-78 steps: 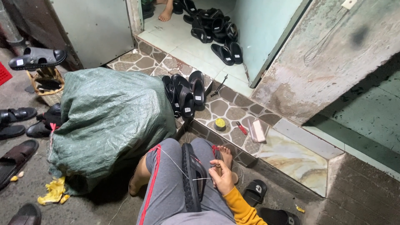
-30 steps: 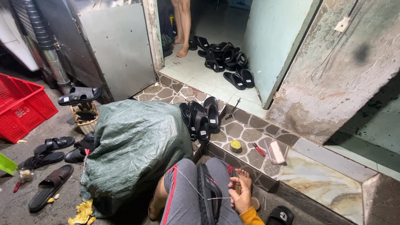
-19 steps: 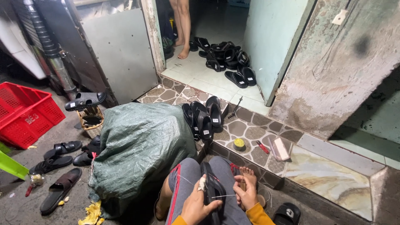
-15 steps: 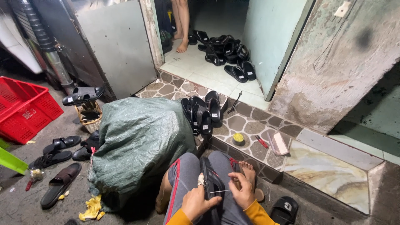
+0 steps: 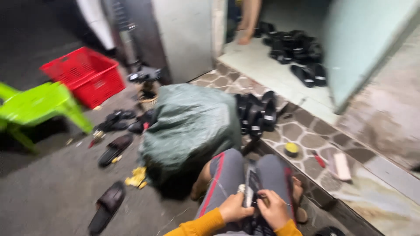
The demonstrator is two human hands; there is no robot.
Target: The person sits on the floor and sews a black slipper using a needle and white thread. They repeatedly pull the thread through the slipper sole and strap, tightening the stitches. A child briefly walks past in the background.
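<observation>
A black sandal (image 5: 250,189) lies along my lap between my grey-trousered knees. My left hand (image 5: 235,207) grips its left edge, with something small and pale at my fingertips. My right hand (image 5: 274,209) presses on the sandal from the right, fingers curled, and a thin thread seems to run across it. Both orange sleeves show at the bottom edge. The picture is blurred, so I cannot make out any needle.
A bulging green sack (image 5: 188,126) stands just beyond my knees. Black sandals (image 5: 256,114) are stacked on the tiled step, more (image 5: 294,49) lie inside the doorway near a person's bare foot (image 5: 245,37). A red crate (image 5: 84,75) and green plastic chair (image 5: 37,107) stand left; loose sandals (image 5: 107,204) dot the floor.
My left hand has come into view and taken hold of the sandal beside my right hand. The camera has swung left, bringing the green chair and red crate into view.
</observation>
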